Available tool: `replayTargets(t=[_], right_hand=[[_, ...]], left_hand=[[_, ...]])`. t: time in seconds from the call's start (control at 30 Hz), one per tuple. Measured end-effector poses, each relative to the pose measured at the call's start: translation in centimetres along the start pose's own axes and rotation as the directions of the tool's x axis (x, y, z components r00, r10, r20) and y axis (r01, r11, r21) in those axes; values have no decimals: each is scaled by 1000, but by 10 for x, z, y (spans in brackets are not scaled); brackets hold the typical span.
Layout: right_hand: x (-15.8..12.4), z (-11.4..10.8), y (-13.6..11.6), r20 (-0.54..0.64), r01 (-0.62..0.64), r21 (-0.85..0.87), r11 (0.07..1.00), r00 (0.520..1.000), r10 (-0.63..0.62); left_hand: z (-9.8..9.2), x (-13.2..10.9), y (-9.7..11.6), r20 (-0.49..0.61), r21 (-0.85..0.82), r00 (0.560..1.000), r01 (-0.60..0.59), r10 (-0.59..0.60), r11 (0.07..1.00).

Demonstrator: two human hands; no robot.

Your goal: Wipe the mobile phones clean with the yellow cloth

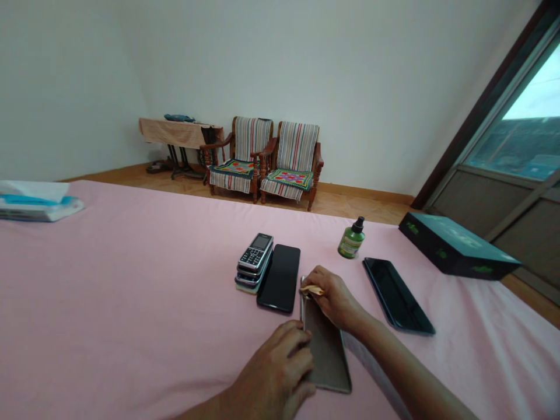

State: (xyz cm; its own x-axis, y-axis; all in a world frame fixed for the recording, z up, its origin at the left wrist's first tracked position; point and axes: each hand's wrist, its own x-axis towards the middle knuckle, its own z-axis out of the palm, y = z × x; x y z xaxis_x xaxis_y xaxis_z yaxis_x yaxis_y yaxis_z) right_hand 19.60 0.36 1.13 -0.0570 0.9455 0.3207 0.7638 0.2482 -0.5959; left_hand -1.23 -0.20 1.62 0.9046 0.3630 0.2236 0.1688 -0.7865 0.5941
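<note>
A flat grey-brown tablet (327, 350) lies on the pink sheet before me. My left hand (280, 364) grips its left edge, fingers bent over the surface. At the far left corner my right hand (335, 297) is closed on a small tan cloth (312, 289), which it presses to the tablet's edge. Part of that corner is hidden beneath the fingers. Just beyond, a black smartphone (280, 277) lies beside a stack of old keypad phones (256, 254). Right of my right hand is another dark device (396, 294), its glossy face up.
A green spray bottle (351, 238) with a black cap stands behind my right hand. Farther right sits a black and teal box (457, 245). A tissue pack (41, 204) is at the far left of the sheet (131, 303). Two wooden chairs (289, 151) stand by the wall.
</note>
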Motion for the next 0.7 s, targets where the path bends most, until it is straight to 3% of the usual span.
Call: replayTargets(t=[0.7], right_hand=[[-19, -5, 9, -83, -86, -75, 994, 993, 79]], left_hand=[[0, -1, 0, -19, 3, 999, -28, 28, 1000]])
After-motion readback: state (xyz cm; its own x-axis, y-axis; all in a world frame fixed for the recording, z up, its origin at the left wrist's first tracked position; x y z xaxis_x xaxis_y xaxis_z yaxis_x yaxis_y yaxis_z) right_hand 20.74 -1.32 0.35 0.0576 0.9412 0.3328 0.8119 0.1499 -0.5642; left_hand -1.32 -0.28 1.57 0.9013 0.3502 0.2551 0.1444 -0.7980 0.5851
